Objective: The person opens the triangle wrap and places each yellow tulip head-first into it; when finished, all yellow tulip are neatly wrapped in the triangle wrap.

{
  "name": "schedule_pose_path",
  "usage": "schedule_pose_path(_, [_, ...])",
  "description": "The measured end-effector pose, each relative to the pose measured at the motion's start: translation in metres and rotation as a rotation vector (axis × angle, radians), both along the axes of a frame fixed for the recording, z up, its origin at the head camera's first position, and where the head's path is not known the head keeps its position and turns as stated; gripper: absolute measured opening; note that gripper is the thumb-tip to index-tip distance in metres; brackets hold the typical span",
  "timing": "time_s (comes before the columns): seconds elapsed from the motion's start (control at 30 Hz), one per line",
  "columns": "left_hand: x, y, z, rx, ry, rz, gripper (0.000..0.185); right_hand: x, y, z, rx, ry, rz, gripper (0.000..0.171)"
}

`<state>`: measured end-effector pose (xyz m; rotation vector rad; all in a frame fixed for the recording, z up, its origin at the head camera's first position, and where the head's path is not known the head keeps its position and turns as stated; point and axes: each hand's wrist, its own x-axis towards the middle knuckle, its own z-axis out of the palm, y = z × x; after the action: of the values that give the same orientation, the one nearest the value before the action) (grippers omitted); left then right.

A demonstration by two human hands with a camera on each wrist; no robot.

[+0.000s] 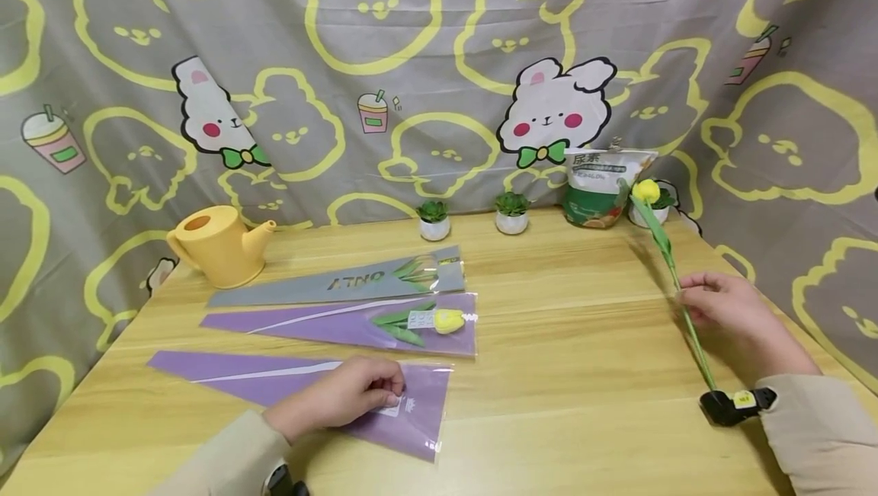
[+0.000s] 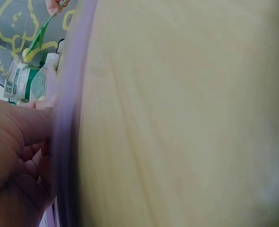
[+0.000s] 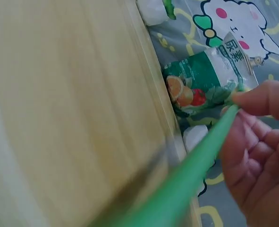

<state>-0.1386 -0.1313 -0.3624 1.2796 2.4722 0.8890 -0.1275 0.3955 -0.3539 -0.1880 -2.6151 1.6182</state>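
My right hand pinches the green stem of a yellow artificial tulip, holding it tilted above the table's right side; the stem crosses the right wrist view with my fingers curled round it. My left hand rests on an empty purple flower sleeve near the front edge, fingers curled and pinching the film by its label. In the left wrist view the sleeve's edge runs beside my left hand. Two more sleeves lie behind: a purple one holding a yellow tulip and a grey one.
A yellow watering can stands at the back left of the wooden table. Two small potted plants and a green-and-white bag stand along the back edge, before a rabbit-patterned curtain.
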Motion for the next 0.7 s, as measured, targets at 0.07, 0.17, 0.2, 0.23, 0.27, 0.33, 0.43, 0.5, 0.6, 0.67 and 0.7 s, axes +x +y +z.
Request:
schedule_pose_path(0.07, [-0.001, 0.001, 0.001, -0.015, 0.018, 0.004, 0.010, 0.000, -0.003, 0.002, -0.046, 0.040, 0.011, 0.020])
schedule_pose_path(0.17, [-0.001, 0.004, 0.001, -0.045, 0.035, 0.004, 0.010, 0.000, -0.009, 0.007, -0.077, 0.099, 0.015, 0.022])
schedule_pose_path(0.2, [-0.002, 0.004, 0.001, -0.057, 0.038, 0.003, 0.010, 0.000, -0.011, 0.008, -0.084, 0.119, 0.011, 0.021])
schedule_pose_path(0.23, [-0.002, 0.005, 0.002, -0.069, 0.039, 0.003, 0.011, -0.001, -0.014, 0.009, -0.098, 0.137, 0.008, 0.020])
schedule_pose_path(0.27, [-0.002, 0.006, 0.002, -0.078, 0.033, 0.005, 0.012, -0.001, -0.016, 0.010, -0.112, 0.154, 0.005, 0.019])
schedule_pose_path(0.33, [-0.002, 0.007, 0.001, -0.086, 0.015, 0.008, 0.013, -0.002, -0.022, 0.012, -0.175, 0.190, 0.003, 0.019])
schedule_pose_path(0.43, [-0.004, 0.009, -0.002, -0.069, -0.023, 0.018, 0.013, -0.003, -0.032, 0.012, -0.340, 0.252, 0.013, 0.019])
schedule_pose_path(0.5, [-0.005, 0.011, -0.005, -0.043, -0.061, 0.026, 0.014, -0.004, -0.039, 0.011, -0.465, 0.294, 0.029, 0.019])
schedule_pose_path(0.6, [-0.007, 0.012, -0.006, -0.002, -0.120, 0.037, 0.014, -0.006, -0.051, 0.009, -0.609, 0.342, 0.060, 0.018])
schedule_pose_path(0.67, [-0.008, 0.013, -0.006, 0.013, -0.152, 0.044, 0.015, -0.007, -0.057, 0.008, -0.667, 0.366, 0.077, 0.018])
schedule_pose_path(0.7, [-0.009, 0.014, -0.006, 0.020, -0.161, 0.044, 0.015, -0.007, -0.060, 0.007, -0.688, 0.375, 0.085, 0.019])
